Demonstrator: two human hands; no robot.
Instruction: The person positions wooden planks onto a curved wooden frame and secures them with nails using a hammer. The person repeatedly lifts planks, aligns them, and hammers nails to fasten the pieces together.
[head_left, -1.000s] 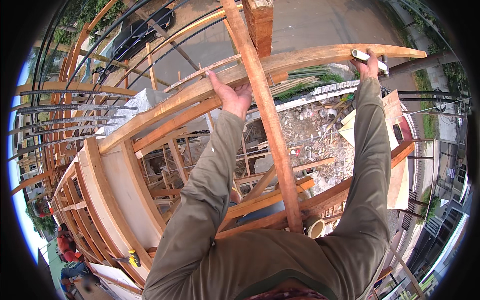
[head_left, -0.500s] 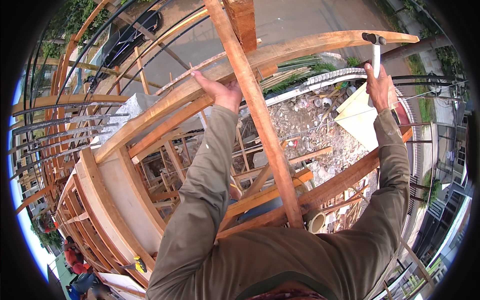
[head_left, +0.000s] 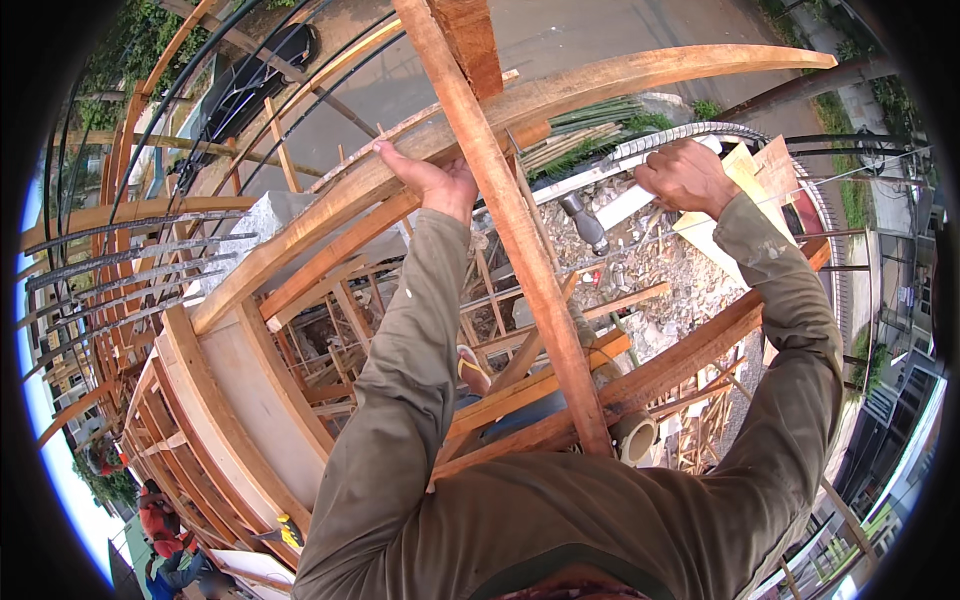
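Note:
My left hand [head_left: 432, 187] grips a long wooden beam [head_left: 345, 207] from the near side. Its thumb lies along the timber and the fingers are partly hidden. Farther right, my right hand [head_left: 687, 178] is closed round the white handle of a hammer [head_left: 584, 224]. The dark hammer head hangs to the left of that fist, below the beam and apart from it. An upright-looking plank [head_left: 520, 230] crosses over the beam just right of my left hand.
Below lies rubble [head_left: 640, 290] with loose boards. Steel rebar [head_left: 130, 255] sticks out at the left. A yellow-handled tool [head_left: 289, 530] rests on the lower-left framing, near a person in red [head_left: 160, 520]. A dark car [head_left: 260, 85] stands on the street beyond.
My right hand has swung down and left, turning the hammer so its head moved from near the beam's right end to over the rubble. My left hand stays on the beam.

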